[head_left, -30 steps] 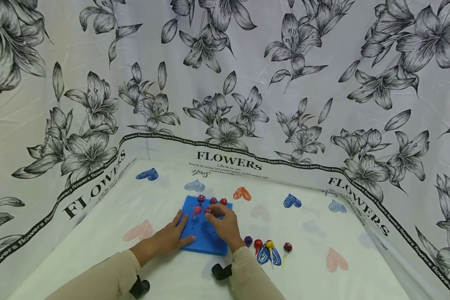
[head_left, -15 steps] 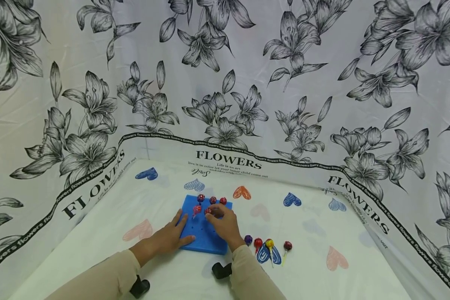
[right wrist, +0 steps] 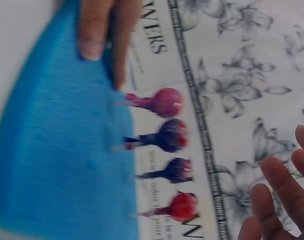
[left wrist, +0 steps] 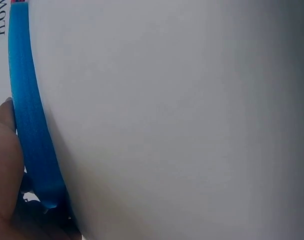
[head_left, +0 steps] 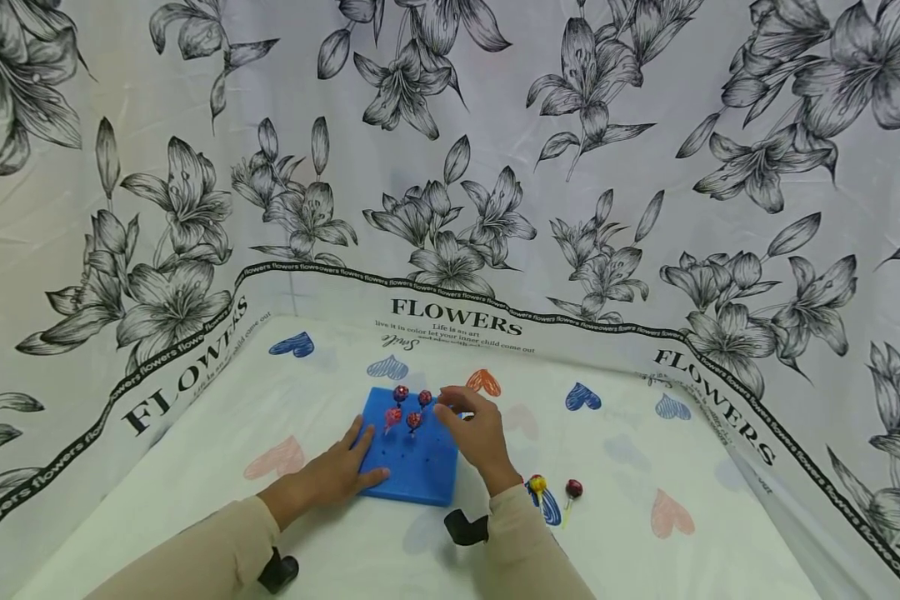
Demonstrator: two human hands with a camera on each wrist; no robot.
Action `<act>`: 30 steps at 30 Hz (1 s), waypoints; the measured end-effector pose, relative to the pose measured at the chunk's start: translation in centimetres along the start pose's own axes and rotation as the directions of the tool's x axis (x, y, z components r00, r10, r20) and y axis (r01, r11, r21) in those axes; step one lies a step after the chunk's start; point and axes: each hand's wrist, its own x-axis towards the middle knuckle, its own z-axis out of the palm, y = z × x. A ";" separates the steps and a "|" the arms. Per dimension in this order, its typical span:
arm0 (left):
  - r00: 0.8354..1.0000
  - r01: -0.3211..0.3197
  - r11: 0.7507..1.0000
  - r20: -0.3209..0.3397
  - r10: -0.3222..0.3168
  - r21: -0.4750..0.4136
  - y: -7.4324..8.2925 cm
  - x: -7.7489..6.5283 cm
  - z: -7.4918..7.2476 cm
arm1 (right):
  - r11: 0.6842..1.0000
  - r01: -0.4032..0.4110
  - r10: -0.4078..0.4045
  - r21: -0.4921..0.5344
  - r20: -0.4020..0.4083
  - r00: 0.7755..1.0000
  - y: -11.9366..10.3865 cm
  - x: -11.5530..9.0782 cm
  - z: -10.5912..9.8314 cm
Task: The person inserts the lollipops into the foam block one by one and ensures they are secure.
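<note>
A blue foam block (head_left: 412, 479) with small holes lies on the table. Several wrapped lollipops stand upright in its far part, including a pink one (head_left: 393, 416) and a dark red one (head_left: 414, 420). My left hand (head_left: 330, 473) rests on the block's left edge, fingers spread. In the left wrist view part of that hand (left wrist: 4, 160) touches the block's side (left wrist: 29, 100). My right hand (head_left: 482, 429) hovers over the far right corner, hiding one part of the block. The right wrist view shows its fingers (right wrist: 287, 195) apart from the standing lollipops, holding nothing.
Right of the block lie loose lollipops, a yellow one (head_left: 537, 484) and a dark red one (head_left: 574, 490); others are mostly behind my right wrist. A white cloth with printed hearts (head_left: 672, 511) covers the table, and a flowered curtain (head_left: 450, 208) rises behind.
My right hand has let go of the dark red lollipop, which stays standing in the block, and has moved right. The left hand keeps its place.
</note>
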 end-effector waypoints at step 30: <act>1.000 0.007 1.000 0.009 -0.007 -0.014 0.2 -0.2 -0.2 | 0.985 -0.100 0.046 -0.142 -0.340 0.939 0.4 -5.6 -13.4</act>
